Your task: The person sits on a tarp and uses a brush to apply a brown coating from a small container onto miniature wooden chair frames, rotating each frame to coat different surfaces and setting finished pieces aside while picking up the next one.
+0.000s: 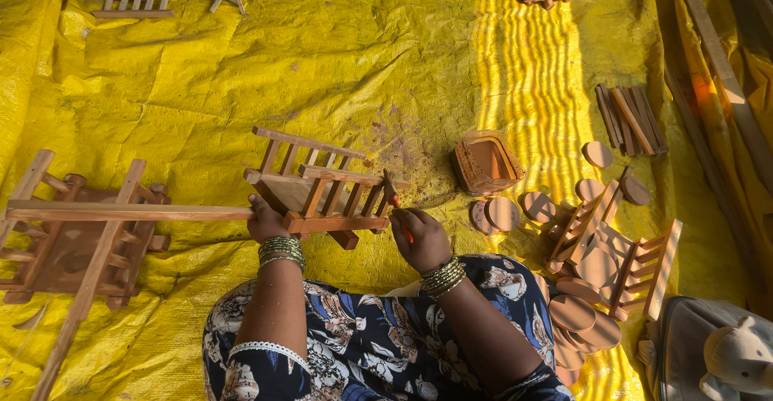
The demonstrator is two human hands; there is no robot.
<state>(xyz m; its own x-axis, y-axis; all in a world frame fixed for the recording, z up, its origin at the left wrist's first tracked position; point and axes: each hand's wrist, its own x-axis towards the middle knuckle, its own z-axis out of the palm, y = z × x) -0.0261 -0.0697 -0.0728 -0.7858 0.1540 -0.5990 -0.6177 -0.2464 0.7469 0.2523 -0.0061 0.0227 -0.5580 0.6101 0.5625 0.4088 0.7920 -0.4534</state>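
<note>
Gripped from both sides, the small wooden cart body (318,188) sat on the yellow tarpaulin (201,103) just ahead of the person's knees. Left to right: a larger wooden frame with long poles (80,236) lay at the left edge, one pole reaching to the cart body. The left hand (266,222) was closed on the cart body's lower left corner, thumb and fingers wrapped round the rail, steadying it. The right hand (420,238) was pinched shut around a small red-handled tool (396,204) (its tip too small to tell) whose working end met the right end of the railing.

The step in hand appeared to be fastening or trimming at that right-hand joint. The next move would likely call for the left hand to keep the piece from rocking while the tool worked squarely at the joint, since the slender slats looked easy to split.

Counts: two hands, each wrist with a stack of bangles; one cart body in work; one large frame at left; one open wooden tray (485,162) right of centre; one bundle of flat sticks (630,117) further right. The round wooden discs (576,312) scattered at right numbered at least a dozen; overlaps prevented an exact count. Two railed side pieces (644,268) lay among them.
</note>
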